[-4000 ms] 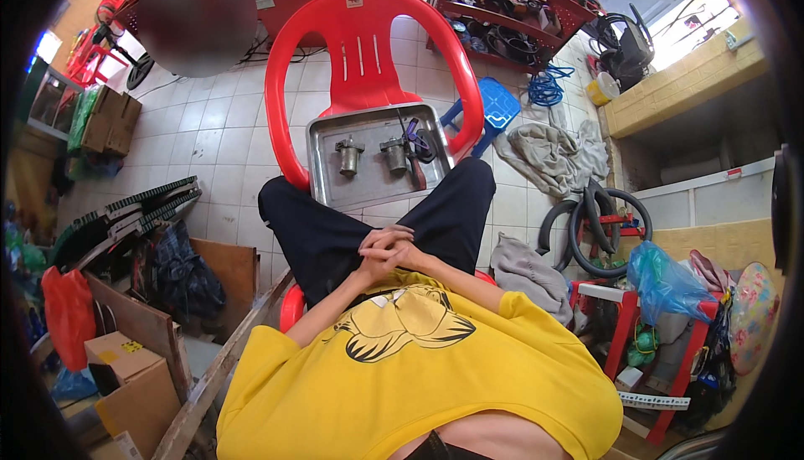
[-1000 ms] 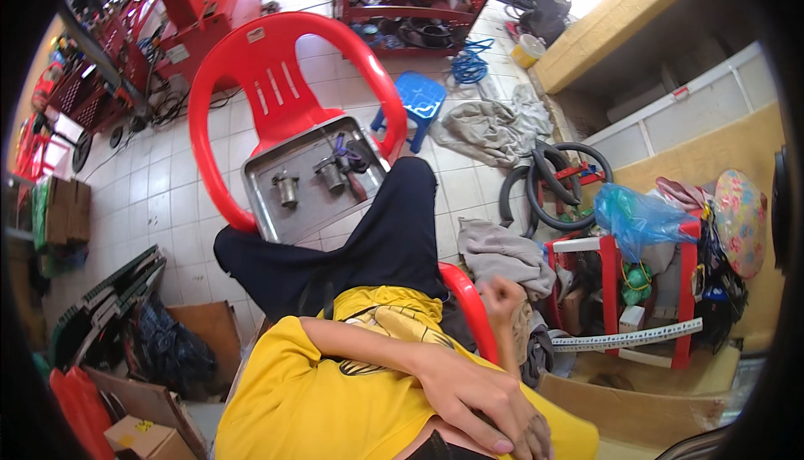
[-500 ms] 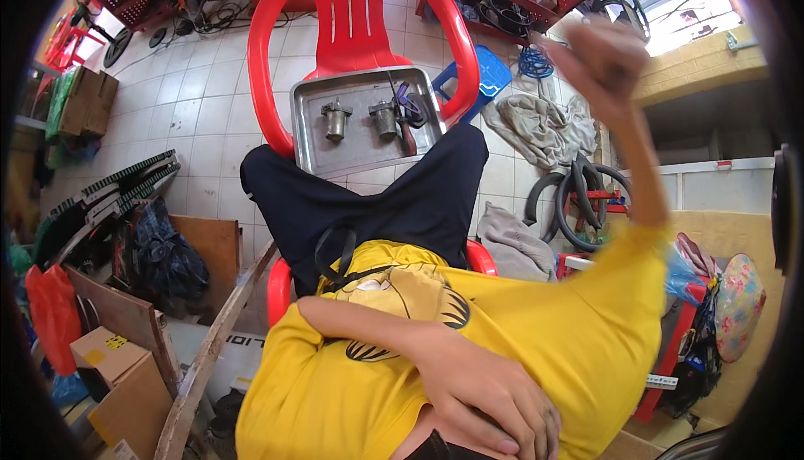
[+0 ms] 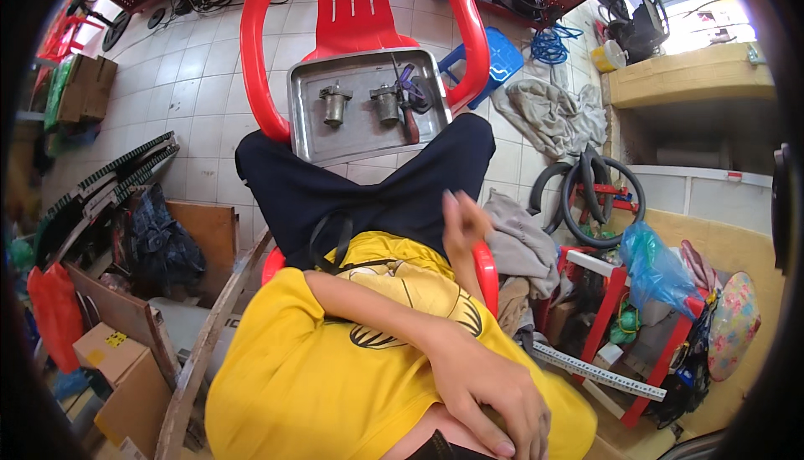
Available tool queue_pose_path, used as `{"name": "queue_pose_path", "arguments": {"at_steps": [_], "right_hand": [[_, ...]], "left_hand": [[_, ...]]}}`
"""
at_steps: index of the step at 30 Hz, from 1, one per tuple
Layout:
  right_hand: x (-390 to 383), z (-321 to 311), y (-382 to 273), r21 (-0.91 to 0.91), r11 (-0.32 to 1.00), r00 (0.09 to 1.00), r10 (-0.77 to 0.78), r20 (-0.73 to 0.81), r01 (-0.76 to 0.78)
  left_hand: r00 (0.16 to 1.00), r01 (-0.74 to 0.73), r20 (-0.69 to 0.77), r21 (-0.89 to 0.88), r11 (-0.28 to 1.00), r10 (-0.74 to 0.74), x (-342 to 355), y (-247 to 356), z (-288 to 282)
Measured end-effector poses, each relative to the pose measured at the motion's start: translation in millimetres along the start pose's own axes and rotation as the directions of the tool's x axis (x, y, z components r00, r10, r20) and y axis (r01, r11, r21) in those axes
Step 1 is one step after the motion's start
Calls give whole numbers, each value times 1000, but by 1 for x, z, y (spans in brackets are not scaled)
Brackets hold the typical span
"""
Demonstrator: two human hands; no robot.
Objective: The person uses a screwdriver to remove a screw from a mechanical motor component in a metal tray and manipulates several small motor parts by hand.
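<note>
Yellow shirt (image 4: pixel 285 376) — left hand (image 4: pixel 490 389) atop

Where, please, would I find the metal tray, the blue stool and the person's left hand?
Metal tray (image 4: pixel 360 138), head view: bare inner floor.
Blue stool (image 4: pixel 502 56), head view: seat top.
Left hand (image 4: pixel 490 389), head view: back of the hand.

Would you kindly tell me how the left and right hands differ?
The left hand lies by the hem of the yellow shirt; the right hand appears over the dark trousers. The left hand looks larger and sharper; the right hand, smaller and blurred. Both are bare; neither visibly holds anything.
</note>
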State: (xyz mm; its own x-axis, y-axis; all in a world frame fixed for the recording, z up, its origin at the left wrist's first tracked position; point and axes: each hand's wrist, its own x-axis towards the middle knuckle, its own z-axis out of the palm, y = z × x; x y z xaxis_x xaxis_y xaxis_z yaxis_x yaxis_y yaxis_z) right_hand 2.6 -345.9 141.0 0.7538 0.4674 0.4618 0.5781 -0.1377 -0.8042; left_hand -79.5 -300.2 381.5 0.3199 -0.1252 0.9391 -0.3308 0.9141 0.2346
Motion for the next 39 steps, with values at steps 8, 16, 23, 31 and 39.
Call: {"name": "queue_pose_path", "arguments": {"at_steps": [8, 16, 23, 31, 39], "right_hand": [[123, 147, 139, -240, 950, 950, -131, 282, 202], [121, 132, 154, -389, 921, 640, 301, 707, -4], [130, 143, 177, -299, 954, 529, 258, 809, -9], [153, 100, 132, -70, 872, 558, 369, 743, -484], [153, 38, 189, -19, 998, 839, 61, 541, -60]], "left_hand": [[325, 769, -943, 306, 562, 69, -142, 111, -42], [-312, 834, -746, 82, 546, 588, -294, 119, -68], [-256, 897, -790, 20, 441, 558, -322, 119, -150], [68, 992, -788, -11, -125, 612, -362, 147, -290], [166, 715, -906, -162, -681, 389, -352, 150, -396]]}}
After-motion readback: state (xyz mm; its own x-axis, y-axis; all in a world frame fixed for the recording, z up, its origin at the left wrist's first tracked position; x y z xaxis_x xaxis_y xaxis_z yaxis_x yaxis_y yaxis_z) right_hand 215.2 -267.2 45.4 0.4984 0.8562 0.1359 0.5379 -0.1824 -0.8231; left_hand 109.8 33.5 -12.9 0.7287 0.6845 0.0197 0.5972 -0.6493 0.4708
